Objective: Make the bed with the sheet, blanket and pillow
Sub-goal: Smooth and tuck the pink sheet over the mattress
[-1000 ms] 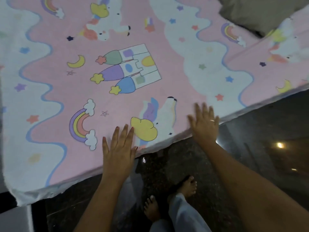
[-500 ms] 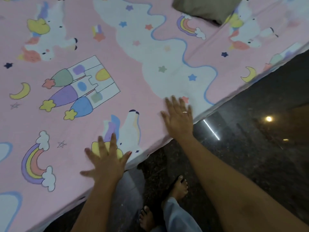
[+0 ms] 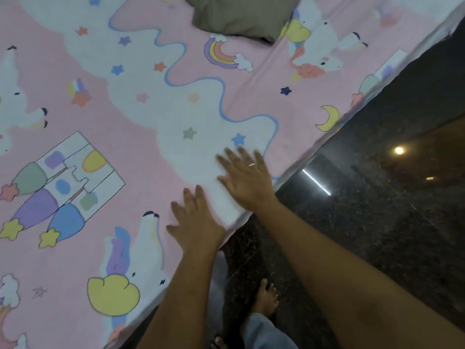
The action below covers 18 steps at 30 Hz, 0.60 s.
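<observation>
Pink cotton-looking sheet [image 3: 141,157], printed with rainbows, stars, moons, unicorns and a small castle, covers the bed and fills the view from about eight o'clock round to two o'clock. Its near edge runs on a slant from six o'clock up to two o'clock, with dark polished floor [image 3: 377,222] beyond it, reflecting two small lights.

My left hand [image 3: 195,220] lies flat on the sheet just inside that edge, a little past centre toward six o'clock, palm down, fingers spread and holding nothing. My right hand [image 3: 247,176] lies flat just beside it at its one o'clock, also palm down on a white wavy patch of the print, fingers loosely spread, a ring [image 3: 252,165] on one finger. Neither grip pinches the cloth; both simply press on it.

At twelve o'clock, an olive-grey pillow [image 3: 241,16] rests on the sheet, partly cut off by the top of the view. No blanket is in sight.

At six o'clock my bare foot [image 3: 266,298] stands on the floor below a grey trouser leg [image 3: 266,333].
</observation>
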Each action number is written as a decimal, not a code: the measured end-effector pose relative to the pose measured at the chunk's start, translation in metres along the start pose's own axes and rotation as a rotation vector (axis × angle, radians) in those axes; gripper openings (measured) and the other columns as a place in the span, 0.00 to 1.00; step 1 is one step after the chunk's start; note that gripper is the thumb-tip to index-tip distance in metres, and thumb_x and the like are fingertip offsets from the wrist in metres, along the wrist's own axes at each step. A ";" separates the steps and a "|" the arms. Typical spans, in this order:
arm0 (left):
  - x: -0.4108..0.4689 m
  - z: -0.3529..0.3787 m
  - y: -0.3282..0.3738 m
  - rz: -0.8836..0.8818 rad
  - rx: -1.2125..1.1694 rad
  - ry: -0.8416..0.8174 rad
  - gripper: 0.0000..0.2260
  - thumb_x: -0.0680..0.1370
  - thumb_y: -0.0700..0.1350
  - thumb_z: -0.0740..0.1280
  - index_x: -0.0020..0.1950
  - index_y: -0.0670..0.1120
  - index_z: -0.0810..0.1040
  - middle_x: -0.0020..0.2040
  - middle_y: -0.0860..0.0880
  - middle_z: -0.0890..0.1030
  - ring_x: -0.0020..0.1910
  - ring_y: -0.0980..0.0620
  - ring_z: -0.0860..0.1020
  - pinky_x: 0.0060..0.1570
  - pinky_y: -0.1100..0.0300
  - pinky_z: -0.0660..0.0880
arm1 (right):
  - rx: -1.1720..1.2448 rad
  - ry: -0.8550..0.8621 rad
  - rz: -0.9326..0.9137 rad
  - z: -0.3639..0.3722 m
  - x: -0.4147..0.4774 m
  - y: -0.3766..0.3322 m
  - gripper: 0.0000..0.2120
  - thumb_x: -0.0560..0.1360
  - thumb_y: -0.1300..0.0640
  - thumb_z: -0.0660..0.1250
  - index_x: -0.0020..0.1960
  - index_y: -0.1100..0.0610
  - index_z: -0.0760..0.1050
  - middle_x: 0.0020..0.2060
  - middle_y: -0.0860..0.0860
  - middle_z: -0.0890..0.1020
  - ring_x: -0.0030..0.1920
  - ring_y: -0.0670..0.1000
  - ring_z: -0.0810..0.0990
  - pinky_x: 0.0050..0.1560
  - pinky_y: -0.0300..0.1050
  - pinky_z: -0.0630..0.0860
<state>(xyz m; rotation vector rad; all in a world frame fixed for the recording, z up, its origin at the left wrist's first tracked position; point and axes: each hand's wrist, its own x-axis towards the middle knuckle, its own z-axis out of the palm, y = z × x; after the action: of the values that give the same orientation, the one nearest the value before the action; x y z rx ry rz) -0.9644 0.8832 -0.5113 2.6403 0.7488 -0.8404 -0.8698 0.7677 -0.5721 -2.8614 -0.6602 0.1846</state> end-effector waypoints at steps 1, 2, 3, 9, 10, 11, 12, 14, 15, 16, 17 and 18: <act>0.000 -0.002 0.005 -0.028 0.036 -0.030 0.41 0.75 0.42 0.62 0.76 0.52 0.35 0.77 0.51 0.37 0.75 0.37 0.43 0.66 0.36 0.61 | -0.031 0.031 0.080 -0.006 0.000 0.024 0.25 0.77 0.40 0.52 0.69 0.48 0.72 0.67 0.49 0.75 0.67 0.54 0.73 0.68 0.58 0.61; 0.000 -0.006 0.010 -0.053 0.059 -0.063 0.40 0.76 0.41 0.61 0.76 0.51 0.35 0.77 0.50 0.36 0.74 0.35 0.45 0.65 0.35 0.63 | -0.054 0.051 0.180 -0.014 -0.001 0.050 0.26 0.77 0.40 0.52 0.70 0.48 0.70 0.68 0.50 0.74 0.68 0.55 0.72 0.67 0.60 0.63; -0.001 -0.011 0.015 -0.086 0.069 -0.103 0.39 0.77 0.41 0.60 0.76 0.49 0.35 0.77 0.49 0.36 0.74 0.33 0.45 0.64 0.35 0.64 | -0.058 0.074 0.283 -0.021 -0.003 0.076 0.26 0.77 0.40 0.52 0.72 0.47 0.67 0.70 0.50 0.71 0.70 0.56 0.70 0.67 0.62 0.63; 0.021 -0.048 0.081 -0.008 0.171 -0.071 0.31 0.78 0.43 0.54 0.78 0.44 0.42 0.77 0.46 0.35 0.75 0.42 0.36 0.69 0.39 0.55 | 0.026 0.072 0.739 -0.057 0.026 0.146 0.30 0.80 0.40 0.41 0.78 0.52 0.48 0.78 0.53 0.50 0.77 0.58 0.49 0.74 0.63 0.48; 0.025 -0.048 0.094 0.088 0.154 -0.005 0.32 0.78 0.43 0.55 0.78 0.46 0.42 0.77 0.48 0.35 0.76 0.45 0.36 0.70 0.41 0.55 | 0.006 0.071 0.642 -0.054 0.036 0.136 0.33 0.77 0.39 0.37 0.78 0.53 0.49 0.78 0.54 0.52 0.77 0.58 0.51 0.73 0.65 0.50; 0.029 -0.046 0.107 0.181 0.140 0.055 0.32 0.78 0.44 0.55 0.78 0.46 0.42 0.77 0.50 0.36 0.76 0.46 0.36 0.70 0.42 0.54 | 0.009 0.051 0.472 -0.050 0.045 0.122 0.35 0.75 0.40 0.36 0.78 0.53 0.52 0.77 0.54 0.55 0.76 0.58 0.54 0.72 0.65 0.52; 0.032 -0.043 0.119 0.256 0.145 0.094 0.32 0.79 0.45 0.55 0.78 0.47 0.41 0.77 0.50 0.36 0.76 0.47 0.37 0.71 0.44 0.54 | 0.009 0.005 0.271 -0.044 0.048 0.105 0.34 0.75 0.41 0.37 0.76 0.52 0.58 0.76 0.54 0.61 0.75 0.58 0.59 0.71 0.66 0.54; 0.041 -0.039 0.137 0.308 0.182 0.098 0.31 0.80 0.45 0.54 0.78 0.47 0.40 0.77 0.50 0.37 0.76 0.48 0.38 0.71 0.45 0.53 | 0.005 -0.037 -0.017 -0.034 0.043 0.083 0.28 0.76 0.44 0.45 0.70 0.51 0.71 0.69 0.52 0.72 0.70 0.56 0.70 0.68 0.64 0.61; 0.046 -0.038 0.144 0.293 0.190 0.068 0.31 0.79 0.44 0.54 0.78 0.47 0.40 0.77 0.50 0.37 0.76 0.48 0.38 0.71 0.45 0.53 | 0.029 -0.064 -0.048 -0.036 0.041 0.087 0.26 0.76 0.45 0.48 0.68 0.50 0.74 0.67 0.51 0.75 0.68 0.56 0.72 0.67 0.64 0.64; 0.050 -0.038 0.151 0.273 0.189 0.039 0.32 0.79 0.43 0.55 0.78 0.48 0.40 0.77 0.50 0.36 0.76 0.48 0.38 0.71 0.45 0.53 | 0.039 -0.051 -0.015 -0.040 0.042 0.100 0.26 0.76 0.43 0.49 0.67 0.49 0.74 0.67 0.50 0.75 0.67 0.55 0.73 0.66 0.63 0.65; 0.054 -0.038 0.156 0.271 0.192 0.026 0.33 0.78 0.42 0.55 0.78 0.48 0.39 0.77 0.50 0.36 0.76 0.48 0.38 0.71 0.45 0.52 | 0.021 -0.026 0.066 -0.042 0.045 0.121 0.26 0.76 0.42 0.49 0.67 0.48 0.74 0.67 0.49 0.75 0.67 0.55 0.73 0.66 0.63 0.65; 0.058 -0.037 0.161 0.289 0.202 0.036 0.32 0.78 0.42 0.55 0.78 0.48 0.40 0.77 0.49 0.36 0.76 0.48 0.38 0.71 0.45 0.52 | -0.020 0.017 0.161 -0.044 0.047 0.144 0.27 0.76 0.41 0.49 0.68 0.48 0.73 0.67 0.49 0.75 0.67 0.56 0.73 0.65 0.64 0.66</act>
<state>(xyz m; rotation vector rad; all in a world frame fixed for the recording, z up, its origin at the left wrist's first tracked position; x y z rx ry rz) -0.8185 0.7867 -0.5007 2.8526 0.2891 -0.8258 -0.7602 0.6540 -0.5646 -2.9318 -0.4308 0.1775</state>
